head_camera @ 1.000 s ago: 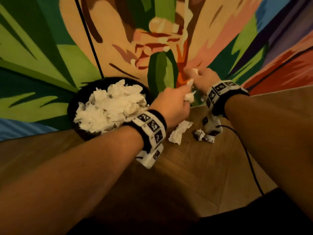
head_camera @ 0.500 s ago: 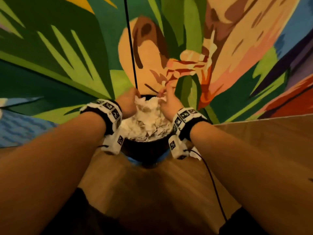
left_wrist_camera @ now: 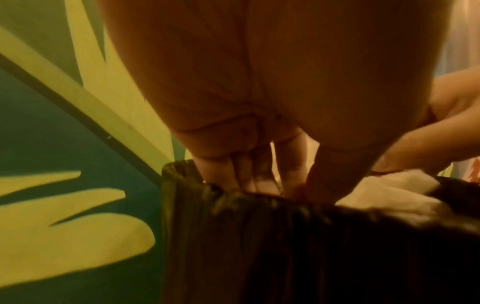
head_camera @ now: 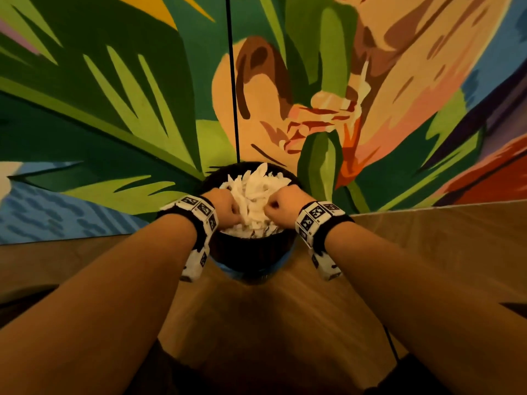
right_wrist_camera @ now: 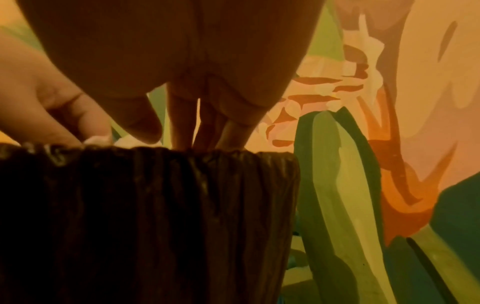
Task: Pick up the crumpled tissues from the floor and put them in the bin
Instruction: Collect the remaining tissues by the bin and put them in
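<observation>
Both hands pushing into full bin

Left hand (head_camera: 225, 205) fingers straight down, pressing tissues (head_camera: 256, 195) at bin (head_camera: 251, 252) left edge; tissues heaped in black-lined bin on floor (head_camera: 427, 246) by painted wall (head_camera: 114, 109); right hand (head_camera: 282, 208) fingers extended into pile, grip pinching nothing visible.

dim warm amber light | wrist views soft, blurred | head view edges bowed

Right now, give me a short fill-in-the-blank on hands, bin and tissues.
1. Both hands, the left hand and the right hand, are over the ____.
2. The bin is heaped with white ____.
3. A ____ plastic liner is draped over the bin's side.

Missing: bin; tissues; black
</observation>
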